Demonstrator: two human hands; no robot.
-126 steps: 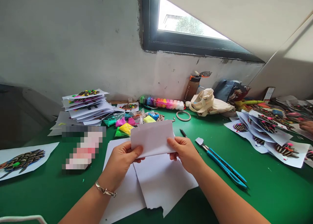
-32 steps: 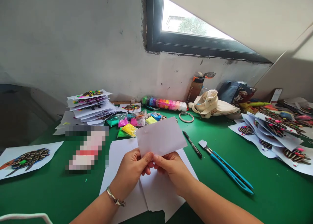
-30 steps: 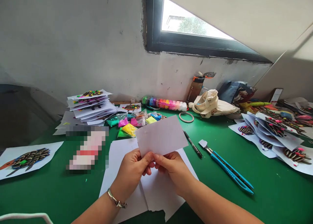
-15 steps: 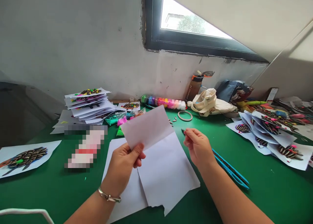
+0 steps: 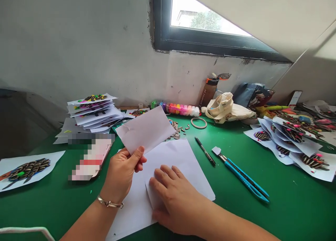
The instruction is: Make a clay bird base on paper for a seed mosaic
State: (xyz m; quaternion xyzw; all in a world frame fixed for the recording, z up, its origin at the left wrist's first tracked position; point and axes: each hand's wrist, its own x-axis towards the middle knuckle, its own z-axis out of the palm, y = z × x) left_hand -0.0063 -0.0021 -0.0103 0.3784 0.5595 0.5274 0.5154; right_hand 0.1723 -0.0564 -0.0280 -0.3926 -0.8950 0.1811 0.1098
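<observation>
My left hand (image 5: 128,167) pinches a small white paper piece (image 5: 145,130) between thumb and fingers, raised above the table. My right hand (image 5: 175,199) is closed over a loose white sheet (image 5: 150,195), whose left edge shows beside the fingers; the rest of it is under the hand. Beneath lies a stack of larger white paper (image 5: 189,160). Right of the stack a black pen (image 5: 204,151) rests on the green table (image 5: 236,209). Beside the pen is a blue-handled tool (image 5: 244,178) with a pale tip.
Piles of seed-decorated papers stand at the left (image 5: 91,115) and right (image 5: 288,143). A partly pixelated phone (image 5: 93,160) lies on the left. Sunflower seeds (image 5: 175,130), a ring-shaped roll (image 5: 198,123), coloured clay tubs (image 5: 181,109), a bottle (image 5: 208,92) and a cloth bag (image 5: 223,109) line the back.
The pen has left my right hand and lies on the table. That hand has moved down and left onto the loose sheet. My left hand has shifted left with the paper piece.
</observation>
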